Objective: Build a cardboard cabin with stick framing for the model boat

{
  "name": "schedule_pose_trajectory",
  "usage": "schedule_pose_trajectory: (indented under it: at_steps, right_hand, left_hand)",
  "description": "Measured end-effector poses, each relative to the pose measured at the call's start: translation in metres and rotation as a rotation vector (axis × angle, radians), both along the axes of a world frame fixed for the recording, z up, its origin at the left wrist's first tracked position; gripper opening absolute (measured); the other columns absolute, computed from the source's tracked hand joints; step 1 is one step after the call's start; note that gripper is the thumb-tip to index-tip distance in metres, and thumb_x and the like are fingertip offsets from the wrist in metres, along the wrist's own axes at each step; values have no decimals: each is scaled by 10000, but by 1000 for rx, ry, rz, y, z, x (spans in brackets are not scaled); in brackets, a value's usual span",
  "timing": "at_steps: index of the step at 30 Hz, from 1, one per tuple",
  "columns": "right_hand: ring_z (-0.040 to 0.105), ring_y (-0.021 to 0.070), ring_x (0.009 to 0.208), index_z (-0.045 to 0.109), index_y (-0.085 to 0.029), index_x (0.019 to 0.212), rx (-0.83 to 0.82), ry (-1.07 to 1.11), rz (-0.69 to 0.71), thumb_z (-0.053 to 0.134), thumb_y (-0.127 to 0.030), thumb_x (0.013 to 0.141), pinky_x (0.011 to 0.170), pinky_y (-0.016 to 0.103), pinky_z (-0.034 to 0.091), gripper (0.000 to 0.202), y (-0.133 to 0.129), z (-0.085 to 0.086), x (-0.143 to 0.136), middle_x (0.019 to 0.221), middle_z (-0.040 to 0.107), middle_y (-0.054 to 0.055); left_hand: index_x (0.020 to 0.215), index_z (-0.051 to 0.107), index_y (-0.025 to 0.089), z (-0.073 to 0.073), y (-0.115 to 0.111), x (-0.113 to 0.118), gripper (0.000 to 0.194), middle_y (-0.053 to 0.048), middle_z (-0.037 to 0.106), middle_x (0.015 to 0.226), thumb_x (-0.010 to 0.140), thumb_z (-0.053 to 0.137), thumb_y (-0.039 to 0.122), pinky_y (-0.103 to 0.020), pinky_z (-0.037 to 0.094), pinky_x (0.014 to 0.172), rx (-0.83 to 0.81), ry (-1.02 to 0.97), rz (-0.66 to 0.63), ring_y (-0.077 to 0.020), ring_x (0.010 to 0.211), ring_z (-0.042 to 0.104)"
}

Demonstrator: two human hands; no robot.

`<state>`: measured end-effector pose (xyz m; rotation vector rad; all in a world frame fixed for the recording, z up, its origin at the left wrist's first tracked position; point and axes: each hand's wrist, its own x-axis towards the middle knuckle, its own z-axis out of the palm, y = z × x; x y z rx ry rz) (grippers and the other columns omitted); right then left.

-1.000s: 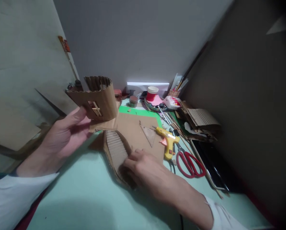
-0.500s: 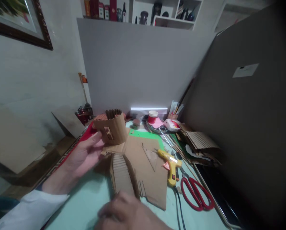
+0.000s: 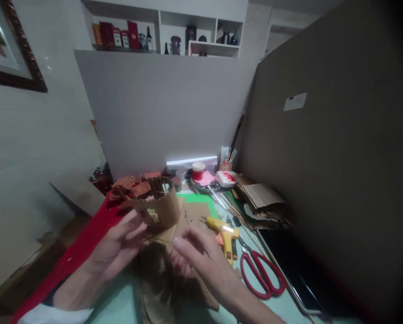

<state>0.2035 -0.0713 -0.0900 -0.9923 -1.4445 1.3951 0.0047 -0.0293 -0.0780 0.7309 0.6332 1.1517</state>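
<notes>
Nearest, the curved cardboard piece; my right hand beside it, fingers bent, whether gripping I can't tell. Beyond, my left hand pinches the cardboard tower over the surface; I'd steady it lightly so nothing creases.

The cardboard tower is brown, the glue gun yellow, the scissor handles red.
</notes>
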Motion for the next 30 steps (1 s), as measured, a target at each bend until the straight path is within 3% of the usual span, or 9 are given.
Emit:
schedule_pose_trajectory:
  at_steps: [3,6,9,15,17,22,25,27,30]
  right_hand:
    - [596,105,594,501,-195,814,-32,34,-35,584,-455,912,543,216,433,290,4,-1,8,730,637,1]
    - [600,97,583,482,-199,822,-52,36,-45,567,-426,907,534,201,424,256,7,-2,19,721,635,-4]
    - [583,101,553,463,-204,795,-45,-23,-68,528,-383,914,519,210,421,224,8,-2,29,704,634,0]
    - [519,125,566,437,-212,679,67,-285,-225,517,-133,815,529,237,342,177,10,-3,39,620,518,-27]
    - [459,123,581,414,-211,645,121,-372,-264,533,-81,765,543,247,299,213,12,-5,41,607,458,-38]
    - [414,108,581,414,-202,644,170,-479,-252,544,-69,750,546,248,257,214,15,-7,46,610,444,-49]
    - [423,105,585,431,-200,655,162,-486,-227,539,-87,771,540,240,270,195,15,-7,48,620,464,-47]
    - [431,104,587,433,-200,652,159,-472,-213,538,-98,779,534,231,283,193,14,-6,47,616,465,-48]
    - [474,98,554,419,-205,646,115,-439,-210,544,-118,788,497,209,304,208,13,-7,43,598,475,-51]
  left_hand:
    - [1187,717,350,-7,5,11,516,-2,809,1060,713,845,190,-266,643,753,-27,19,-32,-231,893,771]
    - [1069,772,353,-10,9,23,431,27,817,1019,684,863,182,-213,634,751,-36,49,-46,-187,809,771]
    - [1076,777,328,-10,11,32,395,-4,812,1053,693,865,290,-241,641,777,-34,98,-78,-235,905,768]
    - [1162,727,352,-8,13,44,392,-7,726,1281,779,792,300,-263,612,884,-20,186,-137,-263,1181,676]
    - [1154,727,340,-8,14,46,421,-21,714,1298,745,826,326,-295,622,874,-15,210,-127,-284,1142,696]
    - [1079,740,291,-7,19,47,406,-27,780,1049,697,870,252,-289,622,854,-51,232,-22,-257,994,746]
    - [973,744,256,-2,21,46,330,-23,773,894,678,867,172,-257,628,760,-47,305,7,-234,879,757]
    - [900,728,241,0,21,45,266,-29,768,881,682,860,167,-253,625,706,-63,345,-4,-230,820,758]
    - [836,698,203,-3,22,43,199,-58,757,1010,708,850,197,-250,619,747,-93,413,-1,-241,914,747]
